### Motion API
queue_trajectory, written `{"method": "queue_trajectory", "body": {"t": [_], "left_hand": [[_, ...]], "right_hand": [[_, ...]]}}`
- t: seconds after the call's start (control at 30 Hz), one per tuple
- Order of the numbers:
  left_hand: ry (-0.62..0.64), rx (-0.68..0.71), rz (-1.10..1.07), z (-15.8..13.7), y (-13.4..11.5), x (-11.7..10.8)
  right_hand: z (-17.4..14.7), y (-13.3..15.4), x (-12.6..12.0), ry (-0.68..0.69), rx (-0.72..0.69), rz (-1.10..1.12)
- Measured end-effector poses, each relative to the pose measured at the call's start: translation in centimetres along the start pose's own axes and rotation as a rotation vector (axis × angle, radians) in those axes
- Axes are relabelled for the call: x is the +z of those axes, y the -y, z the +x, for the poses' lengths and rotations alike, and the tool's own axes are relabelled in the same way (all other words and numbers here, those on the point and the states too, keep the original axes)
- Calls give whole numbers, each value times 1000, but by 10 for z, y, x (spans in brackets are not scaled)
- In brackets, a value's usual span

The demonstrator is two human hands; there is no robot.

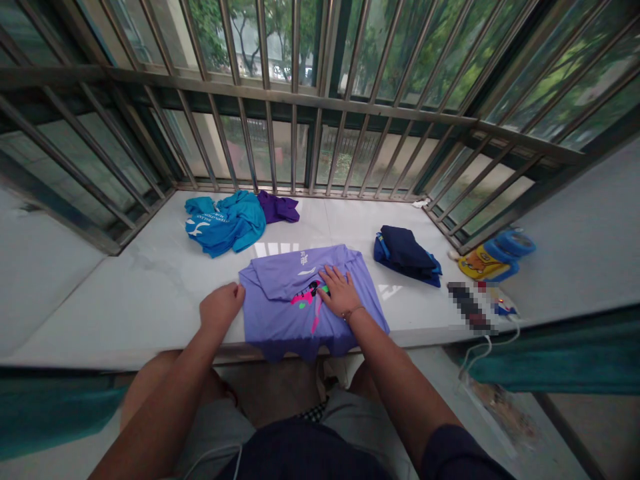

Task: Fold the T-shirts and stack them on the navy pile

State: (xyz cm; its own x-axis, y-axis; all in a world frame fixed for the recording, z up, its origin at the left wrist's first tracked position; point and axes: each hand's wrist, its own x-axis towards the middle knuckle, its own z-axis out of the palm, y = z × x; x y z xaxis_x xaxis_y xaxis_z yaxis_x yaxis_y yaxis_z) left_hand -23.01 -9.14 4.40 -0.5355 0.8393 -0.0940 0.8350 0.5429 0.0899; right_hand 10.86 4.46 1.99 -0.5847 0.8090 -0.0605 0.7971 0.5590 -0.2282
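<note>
**Your two hands at a lavender shirt (pixel 287 327) on a white window ledge (pixel 150 300)**

The lavender shirt lies straight ahead of you at the front of the ledge, its upper part loosely folded over and its lower hem hanging past the front edge. Your right hand (pixel 340 293) rests palm down on it, fingers spread apart, covering part of a pink, green and black print. Your left hand (pixel 221 307) is at the shirt's left edge with the fingers curled in; you cannot tell from this angle whether cloth is clamped in them. Your right forearm crosses the shirt's lower right side.

Beyond the shirt, to the left, sits a crumpled bright blue garment (pixel 227 223) with white lettering, touching a small bunched purple cloth (pixel 280 208). To the right, just apart from the shirt, is a folded navy bundle (pixel 407 253). Farther right, near the wall, stands a yellow and blue bottle (pixel 495 257); in front of it is a dark item (pixel 470 307) blurred into squares, with white cables (pixel 475 350) trailing over the edge.

The ledge is smooth and glossy, with bright patches of reflected light. Metal bars (pixel 295 100) cross the windows around it, and leafy trees (pixel 390 40) show outside. Green curtains (pixel 565 363) hang at both sides below the ledge.
</note>
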Motion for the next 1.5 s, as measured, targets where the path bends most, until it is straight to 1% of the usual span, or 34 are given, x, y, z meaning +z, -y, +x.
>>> {"method": "queue_trajectory", "body": {"t": [0.77, 1.03, 1.33, 1.5], "left_hand": [[-6, -8, -2, -1, 0, -1], [-16, -3, 16, 2, 2, 4], [-14, -4, 25, 0, 0, 0], [-16, -5, 27, 1, 1, 3]], "right_hand": [[-1, 0, 0, -20, 1, 7], [-1, 1, 0, -14, 1, 6], [-1, -1, 3, -48, -3, 32], [-1, -1, 2, -65, -8, 41]]}}
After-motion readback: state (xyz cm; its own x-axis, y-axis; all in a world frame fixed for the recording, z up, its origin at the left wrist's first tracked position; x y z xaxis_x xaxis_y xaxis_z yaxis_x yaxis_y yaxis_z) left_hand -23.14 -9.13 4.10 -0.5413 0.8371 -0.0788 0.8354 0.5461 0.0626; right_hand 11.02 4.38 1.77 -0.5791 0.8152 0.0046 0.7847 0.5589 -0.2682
